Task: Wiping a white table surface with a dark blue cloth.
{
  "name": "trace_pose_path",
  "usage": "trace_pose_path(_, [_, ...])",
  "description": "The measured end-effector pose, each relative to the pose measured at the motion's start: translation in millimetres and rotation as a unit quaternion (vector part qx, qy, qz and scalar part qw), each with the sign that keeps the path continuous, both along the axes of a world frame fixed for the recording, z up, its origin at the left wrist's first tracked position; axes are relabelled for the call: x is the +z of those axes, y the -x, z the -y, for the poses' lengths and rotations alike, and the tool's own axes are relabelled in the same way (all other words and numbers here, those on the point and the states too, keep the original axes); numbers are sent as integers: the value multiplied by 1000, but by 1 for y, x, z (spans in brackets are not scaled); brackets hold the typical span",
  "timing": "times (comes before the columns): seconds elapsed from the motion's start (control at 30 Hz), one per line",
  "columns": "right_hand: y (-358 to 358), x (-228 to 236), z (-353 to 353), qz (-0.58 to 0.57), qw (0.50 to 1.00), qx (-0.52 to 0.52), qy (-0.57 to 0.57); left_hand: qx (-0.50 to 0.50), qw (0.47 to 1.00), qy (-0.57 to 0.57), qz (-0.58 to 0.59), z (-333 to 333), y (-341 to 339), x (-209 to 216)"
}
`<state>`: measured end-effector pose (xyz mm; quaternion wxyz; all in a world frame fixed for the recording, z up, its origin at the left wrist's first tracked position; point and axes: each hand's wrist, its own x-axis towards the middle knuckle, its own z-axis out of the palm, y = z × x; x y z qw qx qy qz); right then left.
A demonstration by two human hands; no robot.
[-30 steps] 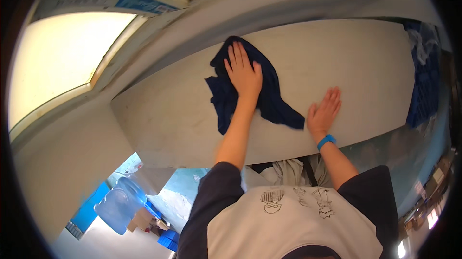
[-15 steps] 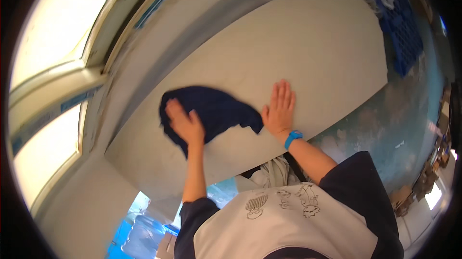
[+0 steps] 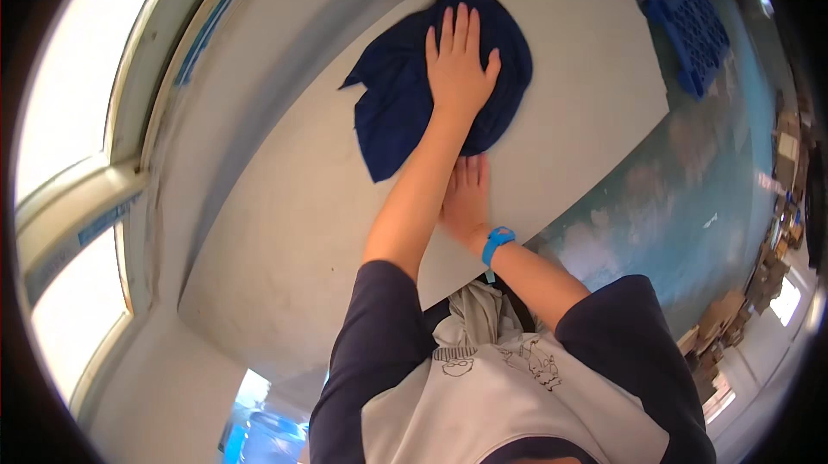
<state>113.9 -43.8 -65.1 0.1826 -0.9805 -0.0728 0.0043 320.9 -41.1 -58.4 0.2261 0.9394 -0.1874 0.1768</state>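
Observation:
A dark blue cloth (image 3: 392, 110) lies spread and creased on the pale table (image 3: 285, 231), toward its far side. Flat on top of the cloth presses my left hand (image 3: 459, 72), fingers stretched out, the arm reaching far forward. My right hand (image 3: 467, 201), with a blue watch on its wrist, rests palm down on the table just below the cloth's near edge. Its fingers point forward and look straight; part of it is hidden behind my left forearm.
A window (image 3: 78, 76) and its sill run along the left. At the far right stands a blue plastic crate (image 3: 681, 20). A large clear blue water bottle (image 3: 272, 438) is at the lower left. Worn green-blue floor (image 3: 655, 205) shows right of the table.
My left hand has swept forward and right, taking the dark blue cloth with it to the table's far side. My right hand has shifted slightly left and nearer to me.

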Motion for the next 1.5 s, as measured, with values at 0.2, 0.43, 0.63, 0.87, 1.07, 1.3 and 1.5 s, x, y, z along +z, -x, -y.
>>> trace_pose_path(0.2, [1, 12, 5, -53, 993, -33, 103, 231, 956, -11, -183, -163, 177, 35])
trace_pose_path(0.43, [-7, 18, -7, 49, 995, -27, 79, 419, 858, -59, -292, -275, 334, 24])
trace_pose_path(0.63, [-5, 10, -16, 57, 997, -2, 60, 521, 836, -94, -146, -370, 269, 14])
trace_pose_path(0.87, [-13, 7, 7, 76, 993, 4, 92, 355, 874, 13, -330, -296, 332, 28])
trace_pose_path(1.07, [-12, -3, -4, 86, 994, 41, 62, 516, 842, -46, -149, -355, 270, 15])
trace_pose_path(1.3, [-9, 8, 3, 84, 989, 34, 114, 335, 916, 10, -222, -339, 324, 24])
trace_pose_path(1.5, [-14, 7, -4, 79, 992, 52, 85, 455, 862, 60, -213, -306, 297, 33])
